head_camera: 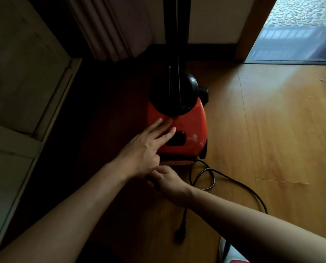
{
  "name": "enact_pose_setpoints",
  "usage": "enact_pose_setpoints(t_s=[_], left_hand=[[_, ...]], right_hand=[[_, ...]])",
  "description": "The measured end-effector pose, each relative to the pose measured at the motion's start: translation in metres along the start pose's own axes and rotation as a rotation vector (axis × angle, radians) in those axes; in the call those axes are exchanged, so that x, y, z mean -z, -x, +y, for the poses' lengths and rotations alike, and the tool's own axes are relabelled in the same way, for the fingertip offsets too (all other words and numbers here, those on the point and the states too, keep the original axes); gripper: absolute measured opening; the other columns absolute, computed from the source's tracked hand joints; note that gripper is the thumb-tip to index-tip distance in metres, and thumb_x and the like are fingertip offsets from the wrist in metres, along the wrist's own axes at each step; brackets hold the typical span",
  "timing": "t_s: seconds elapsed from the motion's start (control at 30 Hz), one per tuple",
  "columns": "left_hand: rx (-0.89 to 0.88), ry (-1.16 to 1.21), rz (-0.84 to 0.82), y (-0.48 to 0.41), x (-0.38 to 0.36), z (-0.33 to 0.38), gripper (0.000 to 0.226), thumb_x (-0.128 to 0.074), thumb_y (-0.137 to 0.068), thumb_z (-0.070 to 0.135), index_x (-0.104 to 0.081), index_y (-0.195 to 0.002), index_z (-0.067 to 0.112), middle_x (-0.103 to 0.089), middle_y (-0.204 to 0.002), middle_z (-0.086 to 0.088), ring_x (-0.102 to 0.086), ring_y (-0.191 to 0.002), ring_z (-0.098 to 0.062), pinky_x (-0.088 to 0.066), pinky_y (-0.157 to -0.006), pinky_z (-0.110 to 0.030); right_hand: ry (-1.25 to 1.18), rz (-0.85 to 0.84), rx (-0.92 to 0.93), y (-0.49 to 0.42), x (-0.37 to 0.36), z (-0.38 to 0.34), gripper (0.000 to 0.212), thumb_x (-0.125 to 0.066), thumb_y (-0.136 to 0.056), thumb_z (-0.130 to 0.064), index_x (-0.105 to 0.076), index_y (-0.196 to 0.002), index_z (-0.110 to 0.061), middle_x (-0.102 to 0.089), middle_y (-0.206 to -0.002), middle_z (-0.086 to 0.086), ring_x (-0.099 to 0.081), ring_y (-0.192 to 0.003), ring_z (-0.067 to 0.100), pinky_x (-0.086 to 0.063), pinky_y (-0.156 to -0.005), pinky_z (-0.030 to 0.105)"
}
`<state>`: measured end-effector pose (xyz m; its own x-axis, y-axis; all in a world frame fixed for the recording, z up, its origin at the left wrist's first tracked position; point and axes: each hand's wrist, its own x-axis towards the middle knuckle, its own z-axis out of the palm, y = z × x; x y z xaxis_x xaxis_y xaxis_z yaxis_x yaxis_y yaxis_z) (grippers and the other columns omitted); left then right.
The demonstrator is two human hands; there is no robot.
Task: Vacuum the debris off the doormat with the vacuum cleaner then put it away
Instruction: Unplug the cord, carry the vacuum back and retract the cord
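Rightward, open floor [281, 130]; red vacuum [192, 126] near wall [215, 19]; left hand [145, 149] rests on it, fingers [166, 134] straight; right hand [169, 180] grips cord [234, 182].

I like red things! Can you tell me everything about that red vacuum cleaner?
The vacuum cleaner stands on the wooden floor by a wall. Its shiny red plastic body has a dark slot, a round black dome on top and a black pole rising out of view. The left hand rests straight fingers on it; the right hand grips its unplugged black power cord.
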<state>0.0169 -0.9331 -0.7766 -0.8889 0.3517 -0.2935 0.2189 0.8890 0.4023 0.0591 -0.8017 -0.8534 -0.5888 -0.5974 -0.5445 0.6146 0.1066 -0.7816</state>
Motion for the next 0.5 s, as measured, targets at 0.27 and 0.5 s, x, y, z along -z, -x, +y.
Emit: enact_pose_setpoints(t_s=[0.27,0.5], left_hand=[[-0.039,0.001,-0.003,0.001,-0.001,-0.007,0.091,-0.048,-0.083,0.001,-0.008,-0.157,0.038,0.01,-0.163,0.021,0.019,-0.146,0.006,-0.01,-0.124,-0.037],[-0.072,-0.017,0.022,0.0,-0.005,-0.014,0.09,-0.053,-0.086,0.006,-0.007,-0.156,0.039,0.013,-0.16,0.024,0.019,-0.146,0.004,-0.012,-0.123,-0.037]], right_hand=[[0.141,0.246,-0.033,-0.021,0.05,0.036,0.027,-0.06,-0.099,-0.037,-0.062,-0.12,-0.02,-0.07,-0.116,0.009,-0.07,-0.099,0.023,-0.06,-0.089,0.041],[0.392,0.251,-0.201,0.009,0.119,0.028,0.028,-0.057,-0.102,-0.033,-0.069,-0.096,-0.008,-0.055,-0.07,0.004,-0.042,-0.047,0.008,-0.033,-0.043,0.024]])
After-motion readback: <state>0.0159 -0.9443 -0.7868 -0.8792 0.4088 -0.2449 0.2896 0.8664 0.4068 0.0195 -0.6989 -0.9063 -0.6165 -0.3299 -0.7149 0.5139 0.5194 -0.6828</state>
